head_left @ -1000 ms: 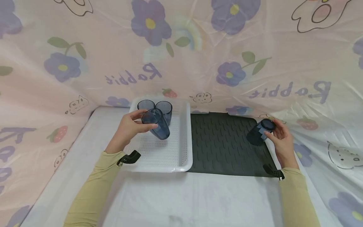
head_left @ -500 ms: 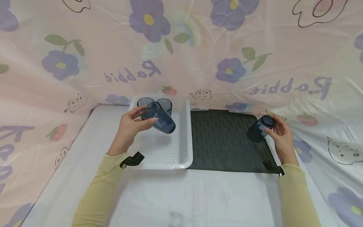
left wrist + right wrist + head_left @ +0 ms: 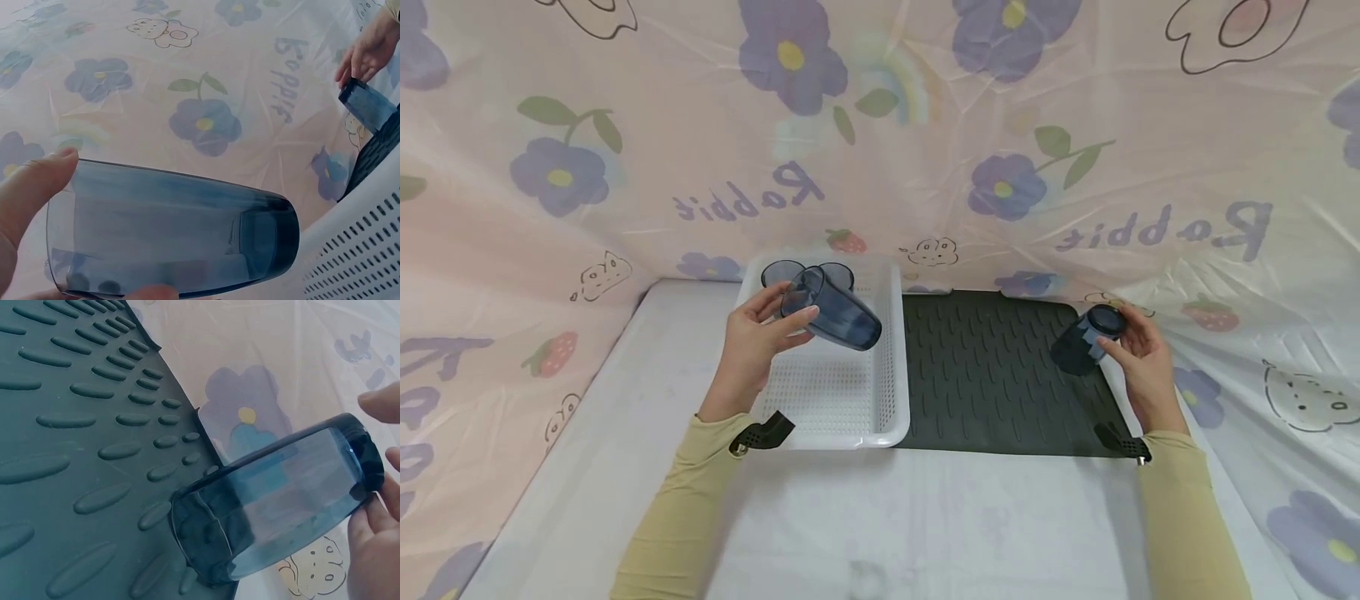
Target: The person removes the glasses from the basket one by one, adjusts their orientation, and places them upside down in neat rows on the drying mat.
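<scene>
Head view: left hand (image 3: 752, 342) grips tinted cup (image 3: 831, 312), tipped toward 3 o'clock, above white tray (image 3: 891, 367); right hand (image 3: 1138, 358) pinches second cup (image 3: 1084, 340) over dark mat (image 3: 992, 375), 3 o'clock edge.
Left wrist view: thumb and finger curled round cup (image 3: 169, 231), clear of tray (image 3: 356, 250).
Right wrist view: fingertips (image 3: 375, 512) on base; rim touches mat (image 3: 75, 456).
Judgement: mid-transfer; next calls for upending.

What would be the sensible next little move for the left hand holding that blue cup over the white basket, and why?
Probably carry the cup rightward toward the dark mat. The left hand holds it tipped on its side above the white basket, base pointing at the mat, while the right hand already tilts another cup, rim down, at the mat's far edge. Two cups remain in the basket.
</scene>
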